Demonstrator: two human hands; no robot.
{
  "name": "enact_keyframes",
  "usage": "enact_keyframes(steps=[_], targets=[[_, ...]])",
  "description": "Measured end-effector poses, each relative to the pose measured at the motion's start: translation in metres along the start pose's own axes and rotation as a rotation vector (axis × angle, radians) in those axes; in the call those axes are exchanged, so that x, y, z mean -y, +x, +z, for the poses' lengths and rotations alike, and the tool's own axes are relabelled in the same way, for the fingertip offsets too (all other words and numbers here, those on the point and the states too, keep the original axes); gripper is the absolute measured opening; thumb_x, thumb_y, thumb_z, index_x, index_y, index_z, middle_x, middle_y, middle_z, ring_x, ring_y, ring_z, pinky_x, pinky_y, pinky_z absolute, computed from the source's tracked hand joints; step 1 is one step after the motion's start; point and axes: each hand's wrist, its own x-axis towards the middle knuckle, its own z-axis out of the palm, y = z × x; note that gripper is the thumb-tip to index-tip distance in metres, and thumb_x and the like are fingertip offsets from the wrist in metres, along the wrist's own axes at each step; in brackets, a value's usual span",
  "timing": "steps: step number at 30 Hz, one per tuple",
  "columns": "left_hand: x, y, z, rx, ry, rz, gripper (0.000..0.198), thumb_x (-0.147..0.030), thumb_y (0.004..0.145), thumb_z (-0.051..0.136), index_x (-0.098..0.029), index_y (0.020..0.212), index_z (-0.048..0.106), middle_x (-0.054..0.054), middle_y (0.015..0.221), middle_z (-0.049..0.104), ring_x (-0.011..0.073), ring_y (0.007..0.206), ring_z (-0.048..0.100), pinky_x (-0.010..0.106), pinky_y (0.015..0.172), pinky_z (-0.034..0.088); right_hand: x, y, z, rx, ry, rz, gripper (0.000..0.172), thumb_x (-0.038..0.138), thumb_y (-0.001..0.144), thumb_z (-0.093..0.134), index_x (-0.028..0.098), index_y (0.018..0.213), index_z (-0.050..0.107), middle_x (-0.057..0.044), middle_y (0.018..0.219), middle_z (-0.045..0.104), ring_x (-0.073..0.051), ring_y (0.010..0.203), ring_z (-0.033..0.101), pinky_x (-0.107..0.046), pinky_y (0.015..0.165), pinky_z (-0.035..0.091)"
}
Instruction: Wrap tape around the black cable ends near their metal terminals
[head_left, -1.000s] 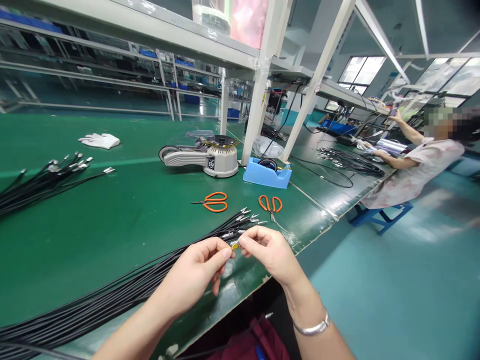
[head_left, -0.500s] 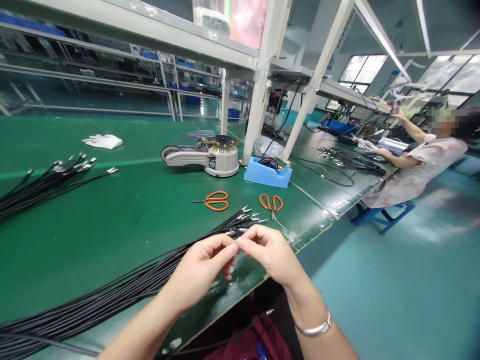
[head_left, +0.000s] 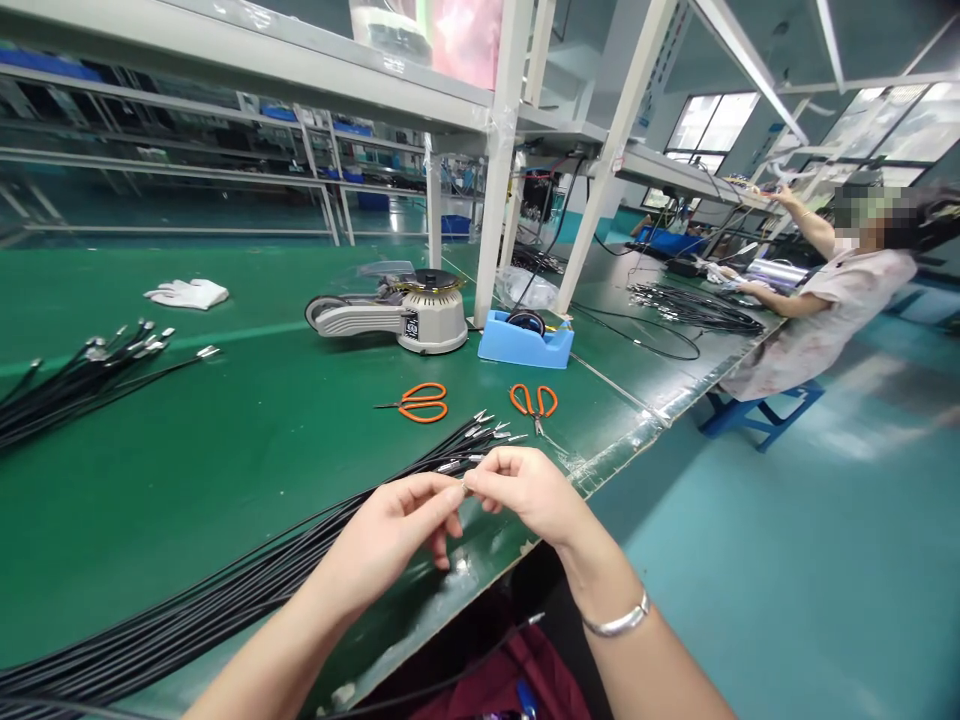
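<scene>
Thumb and forefinger of my left hand (head_left: 409,520) are pinched together, and my right hand (head_left: 521,487) pinches right beside them, the fingertips nearly touching. Whatever lies between the fingertips is too small to make out. Behind and left of my hands runs a long bundle of black cables (head_left: 300,548), with metal-tipped ends just beyond my fingers. Another black cable with a pale tip (head_left: 534,619) crosses my lap below the table edge. Two orange-handled tools lie past the bundle: scissors (head_left: 424,403) on the left and a second pair (head_left: 534,402) on the right.
A grey round tape machine (head_left: 431,318) and a blue tape holder (head_left: 525,340) stand by the white shelf posts. Farther left are a white glove (head_left: 187,293) and more black cables (head_left: 90,375). At the right a person (head_left: 832,290) sits on a blue stool.
The whole view has shifted slightly, and my hands appear a little farther left. Both stay pinched close together. The seated person's raised hand is at a slightly different place.
</scene>
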Motion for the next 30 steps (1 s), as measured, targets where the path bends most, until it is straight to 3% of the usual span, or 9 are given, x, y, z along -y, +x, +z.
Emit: enact_keyframes(steps=[6,10,14,16,18,23,27,30], targets=[[0.006,-0.003,0.013,-0.194,0.338,0.141,0.027,-0.043,0.081,0.055,-0.018,0.078,0.066,-0.003,0.062,0.057,0.0116,0.054,0.049,0.022,0.053,0.039,-0.002,-0.004,-0.001,0.027,-0.033,-0.018,0.019,0.031,0.07,0.068,0.015,0.064,0.06,0.002,0.058,0.058,-0.01,0.055,0.051,-0.024,0.057,0.041],[0.009,-0.004,0.016,-0.208,0.434,0.177,0.03,-0.043,0.084,0.051,-0.019,0.072,0.064,-0.002,0.062,0.058,0.0132,0.057,0.051,0.022,0.054,0.039,-0.004,-0.002,-0.001,0.056,-0.056,-0.034,0.017,0.029,0.07,0.067,0.015,0.064,0.061,0.001,0.059,0.059,-0.011,0.056,0.051,-0.025,0.058,0.041],[-0.002,-0.003,0.0,-0.137,0.372,0.104,0.035,-0.047,0.084,0.05,-0.018,0.089,0.069,0.001,0.074,0.067,0.0168,0.069,0.059,0.024,0.064,0.047,-0.014,0.003,-0.005,0.029,0.02,-0.008,0.022,0.033,0.07,0.068,0.015,0.062,0.059,0.003,0.057,0.057,-0.01,0.054,0.051,-0.024,0.057,0.042],[-0.01,-0.007,-0.013,-0.182,0.298,0.065,0.043,-0.051,0.083,0.049,-0.019,0.106,0.066,0.004,0.089,0.071,0.02,0.081,0.064,0.028,0.074,0.051,-0.019,0.005,-0.009,0.004,0.051,0.002,0.024,0.035,0.07,0.069,0.015,0.062,0.059,0.003,0.058,0.058,-0.009,0.054,0.051,-0.024,0.057,0.043],[-0.013,-0.015,-0.026,-0.242,0.322,0.035,0.047,-0.054,0.082,0.049,-0.021,0.111,0.065,0.006,0.099,0.071,0.0227,0.09,0.064,0.031,0.083,0.05,-0.022,0.005,-0.012,-0.005,0.064,0.002,0.025,0.037,0.071,0.069,0.015,0.063,0.06,0.002,0.06,0.058,-0.01,0.054,0.052,-0.024,0.058,0.043],[0.003,-0.034,-0.031,-0.189,0.647,-0.016,0.033,-0.05,0.08,0.055,-0.027,0.098,0.071,0.002,0.107,0.07,0.0243,0.1,0.061,0.03,0.093,0.044,-0.024,0.001,-0.014,-0.018,0.079,-0.005,0.025,0.037,0.07,0.069,0.015,0.063,0.06,0.002,0.058,0.058,-0.01,0.054,0.051,-0.024,0.058,0.042],[0.016,-0.032,-0.022,-0.18,0.67,0.0,0.024,-0.042,0.081,0.054,-0.026,0.083,0.072,0.001,0.089,0.072,0.0214,0.084,0.063,0.026,0.079,0.046,-0.025,-0.002,-0.014,-0.018,0.096,-0.025,0.025,0.038,0.07,0.069,0.016,0.064,0.06,0.002,0.059,0.058,-0.01,0.055,0.051,-0.025,0.059,0.043],[0.008,-0.025,-0.014,-0.116,0.626,-0.023,0.026,-0.041,0.082,0.052,-0.024,0.076,0.07,0.0,0.078,0.07,0.019,0.074,0.062,0.024,0.071,0.044,-0.026,-0.006,-0.016,-0.028,0.07,-0.054,0.023,0.038,0.073,0.068,0.016,0.066,0.062,0.002,0.061,0.058,-0.011,0.058,0.052,-0.025,0.061,0.042]])
